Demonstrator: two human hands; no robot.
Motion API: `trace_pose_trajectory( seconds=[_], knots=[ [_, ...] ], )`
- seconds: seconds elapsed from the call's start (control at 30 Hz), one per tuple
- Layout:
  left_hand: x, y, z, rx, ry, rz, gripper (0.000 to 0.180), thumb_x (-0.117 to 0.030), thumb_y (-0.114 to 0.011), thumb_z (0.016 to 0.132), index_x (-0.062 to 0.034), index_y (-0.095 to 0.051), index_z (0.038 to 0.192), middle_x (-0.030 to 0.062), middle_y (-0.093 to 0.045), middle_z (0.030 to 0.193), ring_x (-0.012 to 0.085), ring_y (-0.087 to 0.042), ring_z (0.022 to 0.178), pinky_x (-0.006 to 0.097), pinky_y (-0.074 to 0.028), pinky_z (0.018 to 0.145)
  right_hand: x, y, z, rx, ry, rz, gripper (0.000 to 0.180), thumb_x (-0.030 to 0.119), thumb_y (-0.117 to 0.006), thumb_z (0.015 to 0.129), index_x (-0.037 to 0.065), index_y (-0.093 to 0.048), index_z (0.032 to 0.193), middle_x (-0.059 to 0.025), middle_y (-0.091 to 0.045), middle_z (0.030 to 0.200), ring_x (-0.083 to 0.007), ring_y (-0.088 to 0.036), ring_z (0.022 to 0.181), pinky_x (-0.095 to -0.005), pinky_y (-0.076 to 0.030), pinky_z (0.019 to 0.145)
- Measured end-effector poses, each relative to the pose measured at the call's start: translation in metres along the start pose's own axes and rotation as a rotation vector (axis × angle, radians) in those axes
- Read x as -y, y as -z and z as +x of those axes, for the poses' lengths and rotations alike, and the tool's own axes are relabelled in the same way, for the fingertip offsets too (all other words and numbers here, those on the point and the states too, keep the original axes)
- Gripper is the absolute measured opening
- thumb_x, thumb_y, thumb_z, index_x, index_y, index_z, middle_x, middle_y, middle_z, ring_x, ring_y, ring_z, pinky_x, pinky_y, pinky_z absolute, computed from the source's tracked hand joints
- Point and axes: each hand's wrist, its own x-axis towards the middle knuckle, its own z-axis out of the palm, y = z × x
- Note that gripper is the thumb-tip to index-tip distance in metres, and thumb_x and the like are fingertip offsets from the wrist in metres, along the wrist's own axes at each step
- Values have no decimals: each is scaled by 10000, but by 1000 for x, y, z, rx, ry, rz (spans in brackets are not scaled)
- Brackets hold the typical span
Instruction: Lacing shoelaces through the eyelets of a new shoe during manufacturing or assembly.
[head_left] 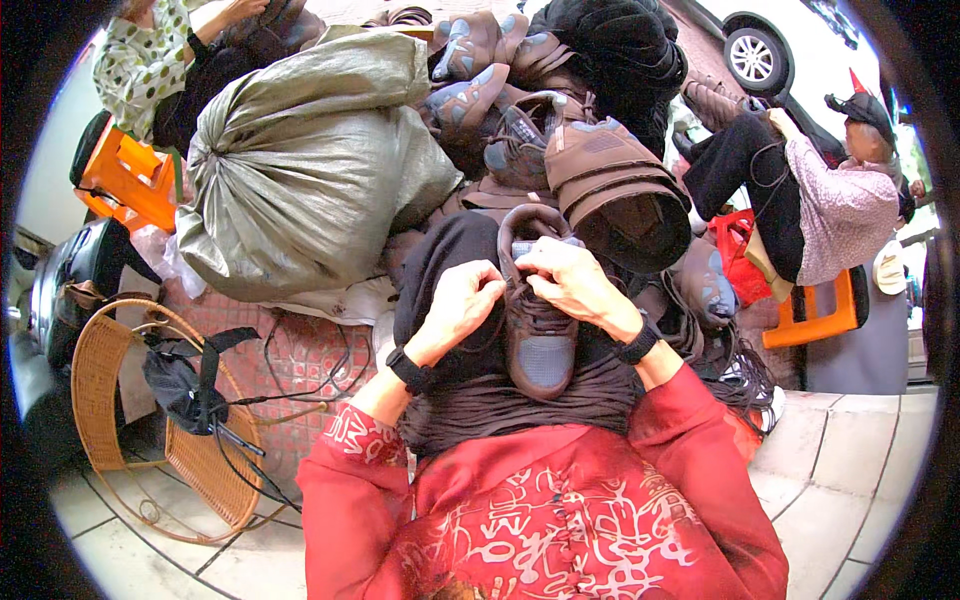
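On the red-tiled paving, beyond the left edge of the lap, bulges a grey-green woven sack [300,190], gathered at its neck, its contents hidden. Beside it rises a heap of brown shoes [465,100], with a stack of brown shoe uppers [620,190] nested one inside another at the near side. The wearer's red shirt [560,510] bears pale, brush-like characters. At the paving's left edge a wicker chair [92,390] holds a black strapped item [185,385]. A red bag [733,250] sits by the seated person at right; what it contains is unclear. Along the lap's near edge lies a bundle of brown cords [470,415]. Mid-lap, toe toward the wearer, is a brown lace-up shoe [540,350] with a grey-blue toe. The right hand [577,285] pinches it near the collar. The left hand [462,300] has its fingertips drawn together just beside the collar; whether a lace is between them I cannot tell.
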Motion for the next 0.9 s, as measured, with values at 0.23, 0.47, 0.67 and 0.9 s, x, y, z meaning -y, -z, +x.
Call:
trace_pose_trajectory(
  seconds=[0.23,0.47,0.67,0.9],
  knots=[
    [2,0,3,54,-15,100,137,-136,-577,778,1,-582,781,73,-567,664,130,-525,630,275,-436,606,-1,1,-1,3,47,-18,196,78,-574,711,42,-611,900,-110,-557,771,-269,-567,689,-339,-459,617],
    [5,-11,1,-163,-210,289,121,-127,-577,771,-8,-556,761,136,-565,703,265,-565,663,326,-443,620,2,2,0,-7,38,-16,197,61,-573,704,44,-604,898,-99,-542,750,-256,-559,665,-330,-456,611],
    [9,-11,5,-201,-297,255,140,-139,-594,765,-6,-550,757,152,-567,717,319,-562,676,364,-443,621,9,5,3,77,-38,-37,180,56,-561,709,46,-601,884,-92,-516,717,-248,-545,641,-332,-447,598],
    [-2,-7,-1,-4,161,-359,72,-25,-514,835,33,-554,848,96,-613,753,139,-617,628,234,-508,525,6,3,5,47,39,-145,129,86,-566,735,47,-602,852,-100,-528,736,-256,-556,674,-339,-449,618]
  ],
)
